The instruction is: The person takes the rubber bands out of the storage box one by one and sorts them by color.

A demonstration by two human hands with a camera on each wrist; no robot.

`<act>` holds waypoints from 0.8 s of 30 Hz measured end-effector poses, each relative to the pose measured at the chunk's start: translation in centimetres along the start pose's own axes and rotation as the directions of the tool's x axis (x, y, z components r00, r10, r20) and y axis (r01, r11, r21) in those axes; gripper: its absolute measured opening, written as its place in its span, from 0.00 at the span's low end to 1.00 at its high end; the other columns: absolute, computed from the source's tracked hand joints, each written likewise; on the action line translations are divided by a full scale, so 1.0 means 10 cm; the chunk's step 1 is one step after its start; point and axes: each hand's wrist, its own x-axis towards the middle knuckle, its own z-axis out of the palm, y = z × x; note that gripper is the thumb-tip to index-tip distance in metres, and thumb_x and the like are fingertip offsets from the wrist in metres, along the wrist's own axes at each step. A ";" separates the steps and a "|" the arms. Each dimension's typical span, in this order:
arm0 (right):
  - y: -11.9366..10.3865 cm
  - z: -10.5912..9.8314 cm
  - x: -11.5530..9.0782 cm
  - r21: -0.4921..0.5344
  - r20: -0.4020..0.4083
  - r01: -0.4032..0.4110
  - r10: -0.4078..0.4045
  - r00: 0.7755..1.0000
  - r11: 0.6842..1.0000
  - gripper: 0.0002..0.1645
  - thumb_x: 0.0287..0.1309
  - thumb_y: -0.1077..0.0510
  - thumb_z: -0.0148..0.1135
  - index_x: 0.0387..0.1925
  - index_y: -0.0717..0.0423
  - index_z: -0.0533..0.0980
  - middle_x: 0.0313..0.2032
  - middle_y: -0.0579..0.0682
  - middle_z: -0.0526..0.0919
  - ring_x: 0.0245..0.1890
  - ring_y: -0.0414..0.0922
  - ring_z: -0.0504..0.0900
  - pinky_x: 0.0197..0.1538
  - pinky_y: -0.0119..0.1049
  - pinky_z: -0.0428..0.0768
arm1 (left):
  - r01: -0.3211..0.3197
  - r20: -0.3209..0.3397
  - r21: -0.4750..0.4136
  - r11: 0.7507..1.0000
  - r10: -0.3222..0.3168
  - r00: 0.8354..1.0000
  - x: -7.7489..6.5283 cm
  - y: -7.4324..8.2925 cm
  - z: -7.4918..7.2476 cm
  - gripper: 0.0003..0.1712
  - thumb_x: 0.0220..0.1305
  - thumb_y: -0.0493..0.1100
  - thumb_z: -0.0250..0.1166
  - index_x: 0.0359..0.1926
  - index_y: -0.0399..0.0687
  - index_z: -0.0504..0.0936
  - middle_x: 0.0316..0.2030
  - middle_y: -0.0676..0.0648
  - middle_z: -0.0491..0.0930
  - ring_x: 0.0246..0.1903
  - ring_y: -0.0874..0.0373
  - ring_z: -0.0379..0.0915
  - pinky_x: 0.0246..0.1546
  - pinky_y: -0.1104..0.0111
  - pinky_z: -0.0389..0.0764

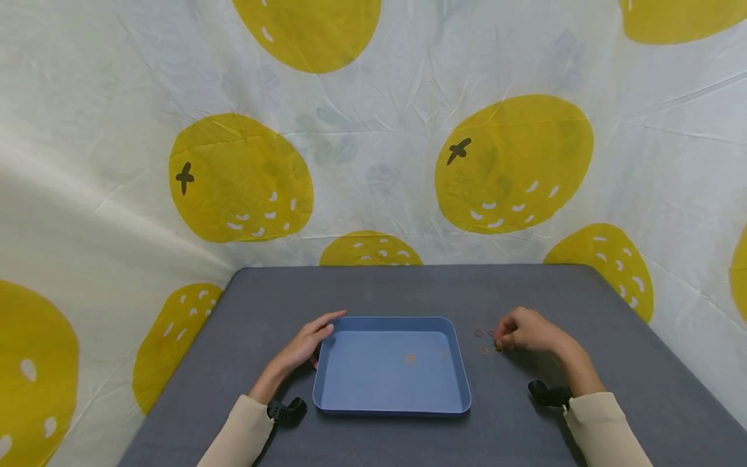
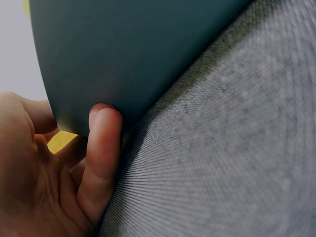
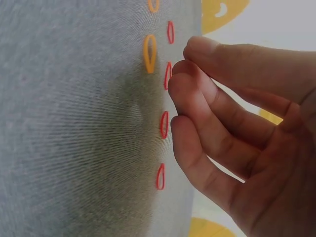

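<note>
My left hand [image 1: 303,344] grips the left side of a shallow blue tray [image 1: 391,410], its thumb at the rim near the far corner. In the left wrist view a finger [image 2: 104,143] presses against the tray's outer wall. My right hand [image 1: 528,331] hovers close over small rubber bands at the tray's right. In the right wrist view its fingertips are drawn near each other with no band visible between them. Several red rubber bands [image 3: 164,125] and orange rubber bands [image 3: 150,54] lie loose on the cloth beside those fingertips.
An orange rubber band [image 1: 411,358] lies inside the tray, with a fainter one [image 1: 443,355] to its right. Dark grey cloth covers the table [image 1: 408,292]. Behind it hangs a white curtain [image 1: 373,162] with yellow fruit prints. Black wrist straps show on both arms.
</note>
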 end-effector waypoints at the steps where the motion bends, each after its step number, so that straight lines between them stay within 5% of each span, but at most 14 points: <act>1: -0.01 0.00 0.00 0.007 0.002 -0.001 0.001 1.000 1.000 0.03 0.58 0.62 0.71 0.29 0.56 0.86 0.25 0.46 0.86 0.23 0.34 0.75 0.27 0.30 0.74 | 0.004 -0.002 -0.002 1.000 -0.004 1.000 0.00 0.00 0.00 0.27 0.84 0.50 0.46 0.79 0.61 0.64 0.78 0.41 0.60 0.62 0.40 0.72 0.19 0.56 0.84; 14: -0.22 -0.08 0.03 -0.028 -0.021 0.029 -0.030 0.999 0.999 0.04 0.62 0.61 0.69 0.35 0.57 0.87 0.29 0.46 0.87 0.26 0.35 0.77 0.30 0.32 0.77 | -0.005 0.001 0.002 1.000 0.005 1.000 0.01 -0.02 0.01 0.27 0.84 0.51 0.46 0.79 0.60 0.64 0.78 0.40 0.60 0.61 0.41 0.73 0.19 0.56 0.84; 24: -0.59 -0.05 0.17 -0.055 -0.003 0.097 -0.097 0.995 0.994 0.08 0.64 0.57 0.70 0.38 0.59 0.87 0.32 0.50 0.89 0.27 0.34 0.79 0.32 0.32 0.80 | -0.020 0.012 0.005 1.000 0.020 1.000 0.02 -0.02 -0.01 0.28 0.85 0.51 0.45 0.79 0.57 0.63 0.78 0.39 0.59 0.61 0.40 0.73 0.18 0.57 0.83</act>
